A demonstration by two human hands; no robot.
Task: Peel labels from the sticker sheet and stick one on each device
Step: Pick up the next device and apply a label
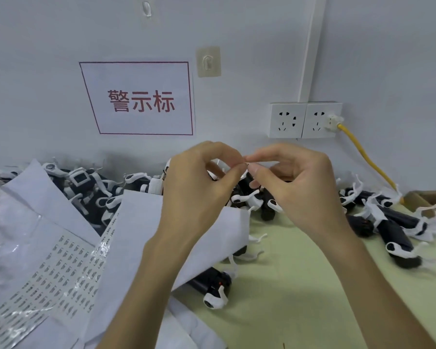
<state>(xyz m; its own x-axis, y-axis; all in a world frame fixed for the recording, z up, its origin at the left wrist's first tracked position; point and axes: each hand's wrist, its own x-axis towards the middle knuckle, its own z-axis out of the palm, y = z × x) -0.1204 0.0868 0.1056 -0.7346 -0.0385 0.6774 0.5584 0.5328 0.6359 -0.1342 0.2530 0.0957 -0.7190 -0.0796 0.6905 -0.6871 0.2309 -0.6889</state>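
In the head view, my left hand (199,187) and right hand (300,187) are raised together at the centre of the frame, in front of the wall. The thumb and forefinger tips of both hands meet in a pinch. A thin sliver shows between them, which I take for a label (246,162), though it is too small to be sure. The other fingers of both hands are curled.

The sticker sheet (61,268) lies at the lower left, with rows of small dark labels under a glossy film. It sits among loose white paper sheets (136,235).

The black-and-white devices (388,222) are heaped along the wall across the middle of the frame. One device (212,285) lies apart at lower centre on the pale green table (300,298), half under a paper edge.

On the wall are a red-bordered sign (141,99), a hook (208,61) and a double socket (305,119) with a yellow cable (363,157) plugged in. A cardboard box (433,200) shows at the right edge.
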